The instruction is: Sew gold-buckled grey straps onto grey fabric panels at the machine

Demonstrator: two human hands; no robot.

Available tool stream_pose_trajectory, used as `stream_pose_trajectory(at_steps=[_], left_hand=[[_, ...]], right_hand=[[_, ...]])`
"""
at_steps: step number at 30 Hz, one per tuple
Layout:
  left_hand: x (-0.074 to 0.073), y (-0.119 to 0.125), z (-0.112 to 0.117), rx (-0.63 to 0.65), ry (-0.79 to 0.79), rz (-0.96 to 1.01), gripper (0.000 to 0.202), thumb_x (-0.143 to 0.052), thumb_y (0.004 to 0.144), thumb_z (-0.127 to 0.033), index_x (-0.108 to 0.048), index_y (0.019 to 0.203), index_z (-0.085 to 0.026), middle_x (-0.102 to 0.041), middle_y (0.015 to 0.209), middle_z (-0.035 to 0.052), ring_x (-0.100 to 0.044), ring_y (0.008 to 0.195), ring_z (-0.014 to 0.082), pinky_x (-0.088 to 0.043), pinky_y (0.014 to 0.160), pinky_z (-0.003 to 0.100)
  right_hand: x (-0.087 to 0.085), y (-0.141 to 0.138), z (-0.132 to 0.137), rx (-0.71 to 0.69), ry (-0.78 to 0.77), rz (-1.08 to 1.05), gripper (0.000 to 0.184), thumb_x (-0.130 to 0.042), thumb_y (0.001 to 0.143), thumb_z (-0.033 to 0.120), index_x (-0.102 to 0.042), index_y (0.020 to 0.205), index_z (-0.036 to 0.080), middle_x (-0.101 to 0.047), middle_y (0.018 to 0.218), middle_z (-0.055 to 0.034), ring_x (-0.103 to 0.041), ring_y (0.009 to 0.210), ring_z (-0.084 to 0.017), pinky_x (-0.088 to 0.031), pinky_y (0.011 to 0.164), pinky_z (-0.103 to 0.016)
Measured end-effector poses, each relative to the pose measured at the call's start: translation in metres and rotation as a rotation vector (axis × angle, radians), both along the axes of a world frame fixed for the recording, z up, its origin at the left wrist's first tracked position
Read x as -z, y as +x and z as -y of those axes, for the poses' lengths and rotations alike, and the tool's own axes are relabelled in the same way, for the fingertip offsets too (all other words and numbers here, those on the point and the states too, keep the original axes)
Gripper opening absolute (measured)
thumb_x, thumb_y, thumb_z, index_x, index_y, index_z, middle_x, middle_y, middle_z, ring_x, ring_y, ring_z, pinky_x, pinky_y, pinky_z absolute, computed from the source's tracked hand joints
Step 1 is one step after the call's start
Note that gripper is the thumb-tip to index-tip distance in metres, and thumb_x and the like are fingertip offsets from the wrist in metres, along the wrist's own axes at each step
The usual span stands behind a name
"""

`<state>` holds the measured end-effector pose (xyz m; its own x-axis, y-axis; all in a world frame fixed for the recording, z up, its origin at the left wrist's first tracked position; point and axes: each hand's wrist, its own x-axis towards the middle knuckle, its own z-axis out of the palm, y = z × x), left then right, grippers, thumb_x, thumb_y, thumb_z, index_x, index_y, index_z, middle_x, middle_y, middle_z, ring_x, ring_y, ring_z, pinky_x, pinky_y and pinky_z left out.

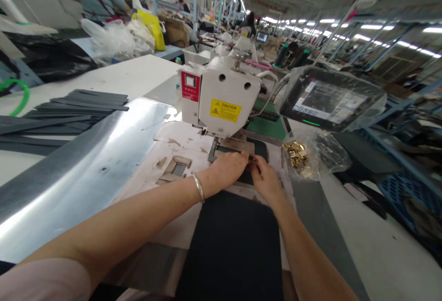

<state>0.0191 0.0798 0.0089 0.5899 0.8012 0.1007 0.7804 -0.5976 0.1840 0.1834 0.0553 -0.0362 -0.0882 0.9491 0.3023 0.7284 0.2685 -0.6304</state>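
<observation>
My left hand [229, 168], with a silver bangle on the wrist, and my right hand [264, 179] meet just below the white sewing machine head [221, 96]. Their fingertips pinch together on a small gold-coloured metal piece [251, 159] at the edge of a dark panel [236, 241] that lies under the machine's clamp frame [216, 149]. Both hands are closed in a pinch; most of the piece is hidden by the fingers.
A clear bag of several gold buckles [299, 156] lies right of the hands. A wrapped touchscreen [329, 101] stands at the right. Dark strips [65, 112] are stacked at the left beside a shiny metal plate [86, 163]. Other people work at the far benches.
</observation>
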Motion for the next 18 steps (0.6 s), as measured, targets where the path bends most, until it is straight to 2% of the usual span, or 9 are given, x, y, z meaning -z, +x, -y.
stream_pose_trajectory(at_steps=[4, 9, 13, 18], left_hand=[[0.002, 0.013, -0.001, 0.014, 0.031, 0.018, 0.018, -0.040, 0.095, -0.009, -0.052, 0.108, -0.009, -0.068, 0.088, 0.0144, -0.071, 0.089, 0.0242, -0.057, 0.076, 0.032], [0.003, 0.023, -0.001, 0.017, 0.036, 0.064, 0.022, -0.035, 0.096, -0.008, -0.047, 0.114, -0.007, -0.067, 0.088, 0.0148, -0.072, 0.087, 0.0237, -0.057, 0.071, 0.031], [0.006, 0.023, -0.013, 0.048, -0.044, 0.089, 0.025, -0.034, 0.095, -0.008, -0.044, 0.118, -0.004, -0.068, 0.096, 0.0189, -0.070, 0.091, 0.0252, -0.056, 0.073, 0.035], [0.007, 0.018, -0.024, 0.144, -0.109, 0.088, 0.026, -0.056, 0.088, -0.014, -0.050, 0.112, -0.006, -0.069, 0.103, 0.0153, -0.068, 0.097, 0.0240, -0.053, 0.083, 0.032]], right_hand=[[-0.007, -0.005, 0.007, -0.019, 0.149, 0.179, 0.039, -0.035, 0.087, 0.015, -0.051, 0.122, 0.013, -0.068, 0.105, -0.0168, -0.066, 0.093, -0.029, -0.051, 0.082, -0.044], [-0.015, -0.012, 0.015, 0.046, 0.198, 0.199, 0.042, -0.036, 0.087, 0.012, -0.048, 0.126, 0.015, -0.066, 0.111, -0.0163, -0.065, 0.096, -0.029, -0.051, 0.083, -0.044], [-0.017, -0.016, 0.018, 0.018, 0.209, 0.221, 0.036, -0.035, 0.089, 0.013, -0.050, 0.120, 0.016, -0.066, 0.104, -0.0154, -0.064, 0.095, -0.029, -0.050, 0.083, -0.043], [-0.014, -0.012, 0.013, -0.045, 0.150, 0.258, 0.022, -0.037, 0.092, 0.022, -0.055, 0.103, 0.018, -0.066, 0.090, -0.0126, -0.064, 0.084, -0.027, -0.049, 0.073, -0.037]])
